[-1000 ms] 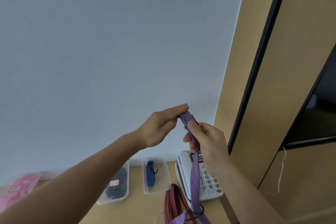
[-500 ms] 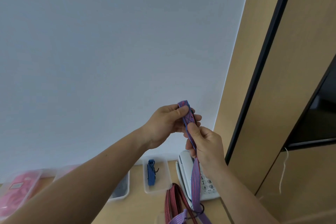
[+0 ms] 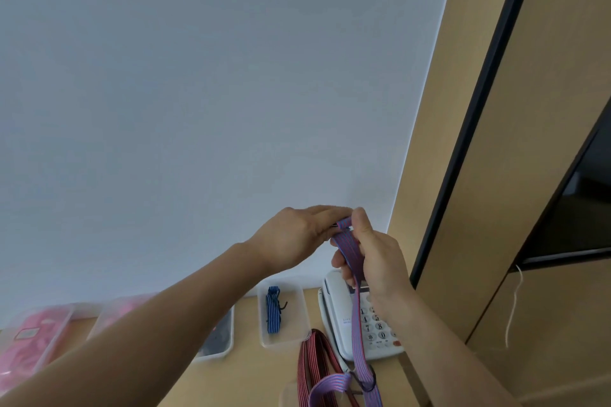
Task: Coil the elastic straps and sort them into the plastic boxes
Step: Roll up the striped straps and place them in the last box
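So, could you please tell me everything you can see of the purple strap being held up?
The purple strap is a flat, woven-looking band with fine red lengthwise stripes. Its top end is folded over and pinched between the left hand and the right hand. From there it hangs in front of the white telephone down to a dark hook near the picture's lower edge, where another stretch curls.
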A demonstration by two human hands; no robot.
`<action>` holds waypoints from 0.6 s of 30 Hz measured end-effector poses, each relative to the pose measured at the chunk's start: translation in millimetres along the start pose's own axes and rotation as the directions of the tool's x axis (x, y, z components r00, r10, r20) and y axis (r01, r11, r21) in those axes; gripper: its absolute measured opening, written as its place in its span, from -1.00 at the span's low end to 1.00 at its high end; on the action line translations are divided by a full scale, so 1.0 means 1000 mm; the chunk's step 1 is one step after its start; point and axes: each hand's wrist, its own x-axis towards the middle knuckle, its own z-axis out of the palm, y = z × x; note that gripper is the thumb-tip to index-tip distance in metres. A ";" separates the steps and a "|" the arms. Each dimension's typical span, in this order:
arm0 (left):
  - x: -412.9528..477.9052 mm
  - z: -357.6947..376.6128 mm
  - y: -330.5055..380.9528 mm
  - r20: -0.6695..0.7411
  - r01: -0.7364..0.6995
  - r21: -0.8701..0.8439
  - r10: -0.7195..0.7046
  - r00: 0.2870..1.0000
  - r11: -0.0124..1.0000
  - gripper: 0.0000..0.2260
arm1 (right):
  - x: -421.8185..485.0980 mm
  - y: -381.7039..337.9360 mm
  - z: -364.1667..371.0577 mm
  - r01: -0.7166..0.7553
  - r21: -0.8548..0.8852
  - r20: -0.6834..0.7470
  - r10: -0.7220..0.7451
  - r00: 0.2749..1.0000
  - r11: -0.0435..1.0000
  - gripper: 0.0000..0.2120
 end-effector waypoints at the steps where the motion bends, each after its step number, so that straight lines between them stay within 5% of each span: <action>1: -0.001 0.000 0.000 0.023 -0.027 0.020 0.026 0.999 0.999 -0.66 | 0.001 0.000 0.000 -0.003 -0.005 0.008 0.003 1.000 1.000 -0.33; 6: -0.001 0.002 -0.001 0.149 0.039 0.026 -0.042 0.988 0.999 -0.53 | 0.000 0.006 0.002 0.045 -0.008 0.003 -0.045 0.999 0.999 -0.52; 9: -0.004 0.002 0.001 0.204 0.195 -0.206 -0.153 0.967 0.959 -0.46 | -0.001 0.009 0.002 0.113 -0.001 -0.045 -0.113 0.993 0.994 -0.54; 12: -0.002 0.005 0.007 0.218 0.446 -0.652 -0.412 0.885 0.613 -0.43 | -0.001 0.011 0.003 0.160 -0.032 -0.087 -0.162 0.983 0.987 -0.58; 14: 0.003 0.005 0.011 0.255 0.442 -0.838 -0.485 0.836 0.322 -0.64 | -0.001 0.014 0.003 0.182 -0.048 -0.120 -0.187 0.975 0.982 -0.62; 16: 0.006 0.004 0.014 0.337 0.448 -0.877 -0.440 0.832 0.176 -0.80 | -0.001 0.017 0.005 0.202 -0.060 -0.136 -0.208 0.969 0.978 -0.63; 18: 0.006 0.005 0.015 0.406 0.485 -0.869 -0.417 0.813 0.101 -0.72 | -0.002 0.018 0.006 0.210 -0.049 -0.139 -0.215 0.967 0.976 -0.64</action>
